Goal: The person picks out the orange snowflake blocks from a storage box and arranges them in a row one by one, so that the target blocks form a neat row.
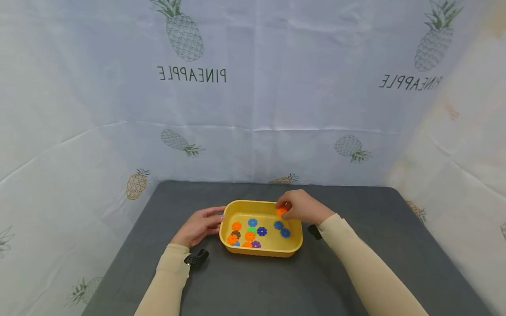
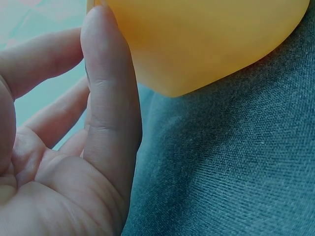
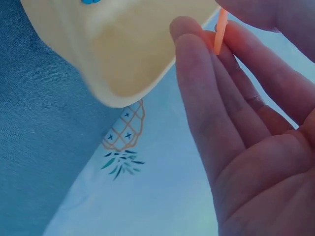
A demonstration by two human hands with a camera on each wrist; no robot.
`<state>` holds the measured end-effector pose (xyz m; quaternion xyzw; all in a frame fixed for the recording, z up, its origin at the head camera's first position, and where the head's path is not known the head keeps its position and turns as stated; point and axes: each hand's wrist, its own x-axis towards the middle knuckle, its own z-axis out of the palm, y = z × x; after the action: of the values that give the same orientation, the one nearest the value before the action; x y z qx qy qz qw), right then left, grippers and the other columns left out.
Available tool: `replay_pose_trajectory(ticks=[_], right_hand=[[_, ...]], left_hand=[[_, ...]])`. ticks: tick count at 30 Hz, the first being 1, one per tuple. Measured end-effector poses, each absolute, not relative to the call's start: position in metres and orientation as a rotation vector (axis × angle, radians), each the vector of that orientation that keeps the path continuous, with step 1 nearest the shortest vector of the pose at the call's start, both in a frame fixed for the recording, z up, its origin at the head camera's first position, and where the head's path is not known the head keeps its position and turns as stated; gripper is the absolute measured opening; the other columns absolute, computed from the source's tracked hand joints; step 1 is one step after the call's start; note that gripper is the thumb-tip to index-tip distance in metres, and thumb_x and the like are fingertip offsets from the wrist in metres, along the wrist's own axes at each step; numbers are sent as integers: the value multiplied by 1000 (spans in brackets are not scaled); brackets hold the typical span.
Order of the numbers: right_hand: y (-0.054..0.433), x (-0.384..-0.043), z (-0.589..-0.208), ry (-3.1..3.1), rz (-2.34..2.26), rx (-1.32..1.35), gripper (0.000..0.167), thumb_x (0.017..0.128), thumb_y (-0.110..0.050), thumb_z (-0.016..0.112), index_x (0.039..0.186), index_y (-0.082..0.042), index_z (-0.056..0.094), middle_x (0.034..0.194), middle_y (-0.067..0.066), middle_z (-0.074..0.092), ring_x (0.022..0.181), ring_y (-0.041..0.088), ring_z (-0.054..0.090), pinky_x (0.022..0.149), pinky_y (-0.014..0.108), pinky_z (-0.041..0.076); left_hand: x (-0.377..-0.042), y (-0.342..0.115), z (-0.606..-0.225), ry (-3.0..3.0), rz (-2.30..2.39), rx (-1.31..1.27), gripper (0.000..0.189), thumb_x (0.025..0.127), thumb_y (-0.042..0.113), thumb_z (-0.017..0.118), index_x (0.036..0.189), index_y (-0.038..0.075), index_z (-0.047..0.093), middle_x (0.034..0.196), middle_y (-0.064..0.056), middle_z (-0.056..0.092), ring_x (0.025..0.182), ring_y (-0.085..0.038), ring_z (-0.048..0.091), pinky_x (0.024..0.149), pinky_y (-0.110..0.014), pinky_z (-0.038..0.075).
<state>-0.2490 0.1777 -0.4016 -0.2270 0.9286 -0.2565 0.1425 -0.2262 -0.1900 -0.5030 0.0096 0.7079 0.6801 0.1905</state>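
Observation:
A yellow plastic tray (image 1: 290, 253) holds several notched snowflake building discs, among them a dark blue disc (image 1: 262, 231), a light blue disc (image 1: 285, 233) and an orange disc (image 1: 250, 236). Over its far right corner my right hand (image 1: 302, 206) pinches another orange disc (image 1: 282, 211) between thumb and fingertips. That disc appears edge-on in the right wrist view. At the tray's left end my left hand (image 1: 199, 226) touches the wall with extended fingers. The left wrist view shows a fingertip against the tray's edge (image 2: 172, 91), with the palm apart from it.
Beneath the tray lies a dark grey tabletop (image 1: 237, 289). A white pineapple-print curtain (image 1: 276, 153) hangs behind and along both sides. Black wrist straps show at the left wrist (image 1: 196, 258) and right wrist (image 1: 314, 231).

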Motion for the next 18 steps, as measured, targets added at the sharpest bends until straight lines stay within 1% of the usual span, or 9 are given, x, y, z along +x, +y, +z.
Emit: replay_pose_trajectory(ticks=[5, 11, 15, 18], right_hand=[[199, -246, -412, 2709, -897, -569, 36, 94, -16, 86, 129, -13, 79, 119, -1, 75, 102, 17, 67, 92, 38, 64], [235, -238, -431, 2750, -1066, -458, 33, 94, -22, 87, 127, -18, 80, 117, 0, 75, 101, 17, 69, 89, 36, 65], [263, -231, -444, 2741, -1161, -332, 35, 95, -23, 85, 129, -16, 79, 119, 2, 76, 101, 18, 70, 88, 37, 66], [280, -228, -454, 2732, -1186, -264, 38, 97, -24, 84, 132, -13, 77, 121, 3, 77, 101, 18, 70, 90, 40, 65]], left_hand=[[-226, -190, -504, 1986, 1904, 43, 71, 103, 33, 77, 163, 8, 49, 144, -20, 68, 100, -16, 76, 88, -29, 66], [-225, -191, -503, 1987, 1893, 68, 72, 103, 34, 76, 164, 9, 46, 146, -20, 67, 103, -17, 75, 90, -29, 66], [-226, -189, -504, 1988, 1886, 70, 72, 104, 34, 76, 165, 9, 46, 145, -17, 67, 104, -16, 75, 91, -29, 65], [-227, -188, -504, 1992, 1881, 61, 71, 105, 33, 74, 165, 10, 45, 148, -17, 66, 106, -17, 75, 91, -30, 65]])
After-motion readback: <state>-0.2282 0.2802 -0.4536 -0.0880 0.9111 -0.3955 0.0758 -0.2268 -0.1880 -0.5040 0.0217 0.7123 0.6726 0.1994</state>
